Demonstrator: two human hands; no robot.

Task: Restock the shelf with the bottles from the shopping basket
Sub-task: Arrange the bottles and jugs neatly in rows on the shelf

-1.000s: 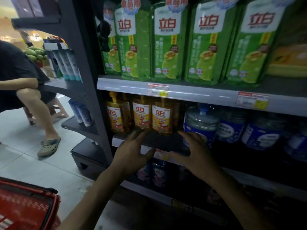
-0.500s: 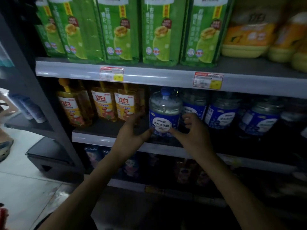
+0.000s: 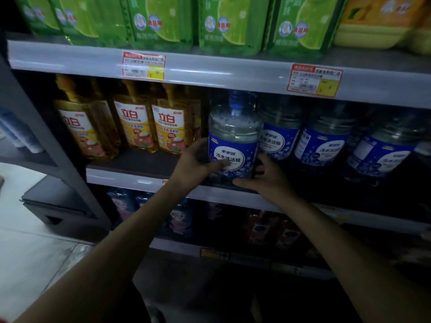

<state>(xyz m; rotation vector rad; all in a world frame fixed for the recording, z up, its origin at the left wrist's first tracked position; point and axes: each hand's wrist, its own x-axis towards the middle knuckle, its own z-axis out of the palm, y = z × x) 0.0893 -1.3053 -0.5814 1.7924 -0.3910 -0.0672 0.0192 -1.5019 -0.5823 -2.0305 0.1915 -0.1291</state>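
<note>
Head view: at the front edge of the middle shelf [image 3: 130,178], upright, a clear blue-label bottle [image 3: 233,136] with a blue cap. Placed at the left end of a row of like bottles [image 3: 324,143], just right of three yellow bottles [image 3: 135,127].

Wrapped round its left flank, the left hand [image 3: 196,163], thumb laid across the label, fingers curled behind. Low at its right side, the right hand [image 3: 268,179], fingers loosely bent and spread toward the dark gap beside the neighbouring bottle. Impossible to tell whether touching or gripping.

Above, green refill packs [image 3: 161,22] over a rail with red-and-yellow price tags [image 3: 143,65].

By the look of it, bottle down on the shelf board and in line with its row, so this placement close to finished. Left to do here: letting go, perhaps a nudge back. No shopping basket in sight, so no telling how many bottles remain to be shelved.
</note>
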